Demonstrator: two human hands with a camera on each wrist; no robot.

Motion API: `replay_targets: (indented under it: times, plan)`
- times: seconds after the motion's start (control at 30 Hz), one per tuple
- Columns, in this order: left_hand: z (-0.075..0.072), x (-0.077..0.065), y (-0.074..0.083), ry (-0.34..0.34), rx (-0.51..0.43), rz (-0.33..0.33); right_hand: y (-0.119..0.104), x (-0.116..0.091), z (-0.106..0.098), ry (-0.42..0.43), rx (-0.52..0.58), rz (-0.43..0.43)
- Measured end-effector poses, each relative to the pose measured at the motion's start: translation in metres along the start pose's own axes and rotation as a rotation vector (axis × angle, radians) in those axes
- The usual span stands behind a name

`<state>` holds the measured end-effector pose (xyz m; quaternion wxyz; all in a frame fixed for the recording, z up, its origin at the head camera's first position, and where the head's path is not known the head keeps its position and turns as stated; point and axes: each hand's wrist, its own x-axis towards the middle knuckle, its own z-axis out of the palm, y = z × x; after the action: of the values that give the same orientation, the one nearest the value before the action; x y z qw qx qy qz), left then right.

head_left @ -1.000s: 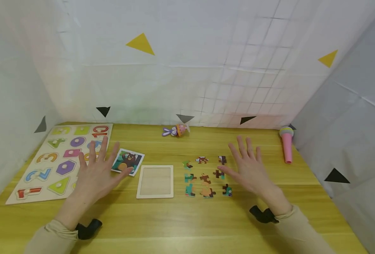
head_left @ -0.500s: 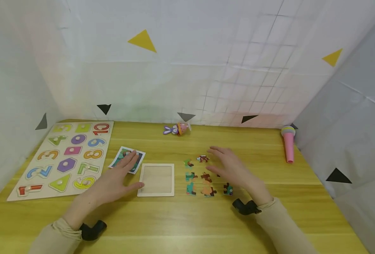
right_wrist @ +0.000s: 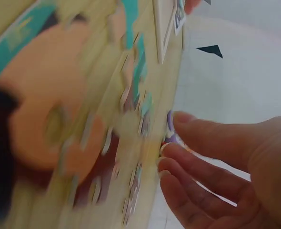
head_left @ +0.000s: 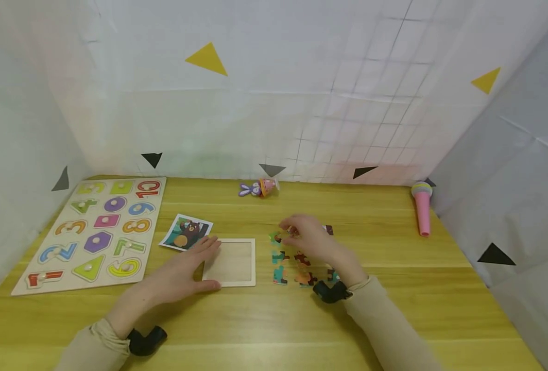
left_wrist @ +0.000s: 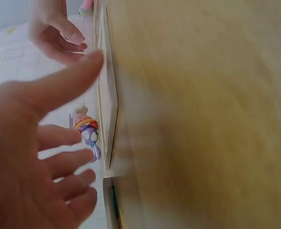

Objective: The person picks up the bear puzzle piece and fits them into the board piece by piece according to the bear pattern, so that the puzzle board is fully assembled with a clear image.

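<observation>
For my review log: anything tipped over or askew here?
The purple-and-pink rabbit figurine lies down, not standing, at the back of the yellow wooden table; the white-bordered bear card sits askew to the pale square wooden tray.

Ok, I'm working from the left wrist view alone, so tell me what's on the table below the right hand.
Observer: In the head view, loose jigsaw pieces lie below the right hand.
Operator: Good. Now tell me what's just left of the square wooden tray, slightly farther from the person.
Observer: A picture card with a brown bear on it.
Operator: Go further left and report.
Observer: A wooden number-and-shape puzzle board lies there, its numbers running from 1 to 10.
</observation>
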<state>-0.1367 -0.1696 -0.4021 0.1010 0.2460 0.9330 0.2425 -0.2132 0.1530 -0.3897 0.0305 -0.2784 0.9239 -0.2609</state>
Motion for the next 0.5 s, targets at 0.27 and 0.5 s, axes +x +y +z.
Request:
replay_targets:
  times: [0.27, 0.5]
  plan:
    - [0.003, 0.003, -0.004, -0.039, -0.004, -0.016, -0.005, 0.009, 0.011, -0.068, -0.006, -0.009]
    - [0.005, 0.004, -0.002, -0.059, -0.014, -0.014, -0.003, 0.008, 0.014, -0.087, -0.046, -0.049]
